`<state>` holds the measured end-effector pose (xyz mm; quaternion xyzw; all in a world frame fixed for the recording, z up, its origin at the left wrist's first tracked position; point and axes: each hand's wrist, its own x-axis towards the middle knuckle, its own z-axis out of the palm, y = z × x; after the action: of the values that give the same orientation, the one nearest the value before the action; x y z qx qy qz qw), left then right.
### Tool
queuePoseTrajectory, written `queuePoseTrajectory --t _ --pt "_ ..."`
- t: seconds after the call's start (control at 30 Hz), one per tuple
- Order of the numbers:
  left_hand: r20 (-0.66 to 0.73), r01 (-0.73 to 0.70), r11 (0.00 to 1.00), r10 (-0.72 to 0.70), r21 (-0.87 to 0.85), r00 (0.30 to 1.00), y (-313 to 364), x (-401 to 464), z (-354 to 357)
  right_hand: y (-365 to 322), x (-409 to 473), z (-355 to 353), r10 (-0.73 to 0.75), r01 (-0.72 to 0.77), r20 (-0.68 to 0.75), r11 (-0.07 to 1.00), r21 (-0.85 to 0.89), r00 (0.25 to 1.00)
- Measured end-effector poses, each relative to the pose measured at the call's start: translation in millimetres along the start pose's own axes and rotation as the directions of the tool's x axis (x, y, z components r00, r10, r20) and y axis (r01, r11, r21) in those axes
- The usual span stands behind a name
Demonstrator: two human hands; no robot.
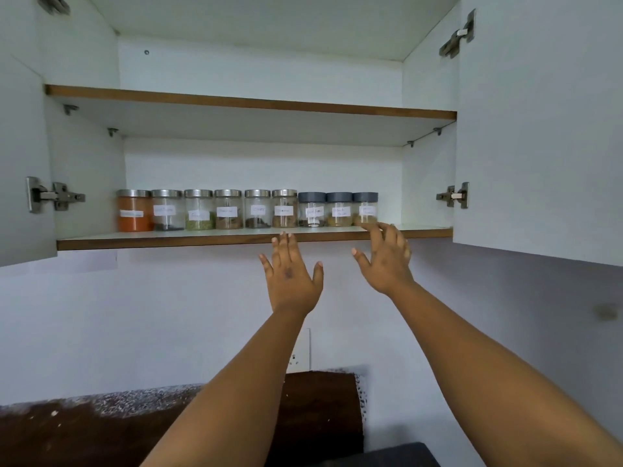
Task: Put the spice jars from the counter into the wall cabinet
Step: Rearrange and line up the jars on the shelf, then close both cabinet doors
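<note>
Your right hand (386, 261), fingers spread and holding nothing, sits just below the end grey-lidded jar (365, 208); your left hand (290, 267), equally loose, hangs farther left.

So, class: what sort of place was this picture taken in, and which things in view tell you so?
Most likely a home kitchen. A row of labelled spice jars stands on the lower shelf of an open wall cabinet, and a speckled stone counter with a wall socket lies below.
</note>
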<state>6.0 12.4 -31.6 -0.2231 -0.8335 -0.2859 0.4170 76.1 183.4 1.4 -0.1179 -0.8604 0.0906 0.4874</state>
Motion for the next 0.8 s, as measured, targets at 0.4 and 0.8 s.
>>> queuePoseTrajectory --t 0.4,0.8 --pt "-0.163 -0.284 0.854 0.235 -0.436 0.958 168 -55 -44 19 -46 -179 -0.080 0.053 -0.540 0.996 -0.067 0.838" --pt "0.104 -0.169 0.596 0.396 -0.785 0.912 412 -157 -39 179 -90 -359 0.529 -0.472 -0.192 0.837 0.275 0.826"
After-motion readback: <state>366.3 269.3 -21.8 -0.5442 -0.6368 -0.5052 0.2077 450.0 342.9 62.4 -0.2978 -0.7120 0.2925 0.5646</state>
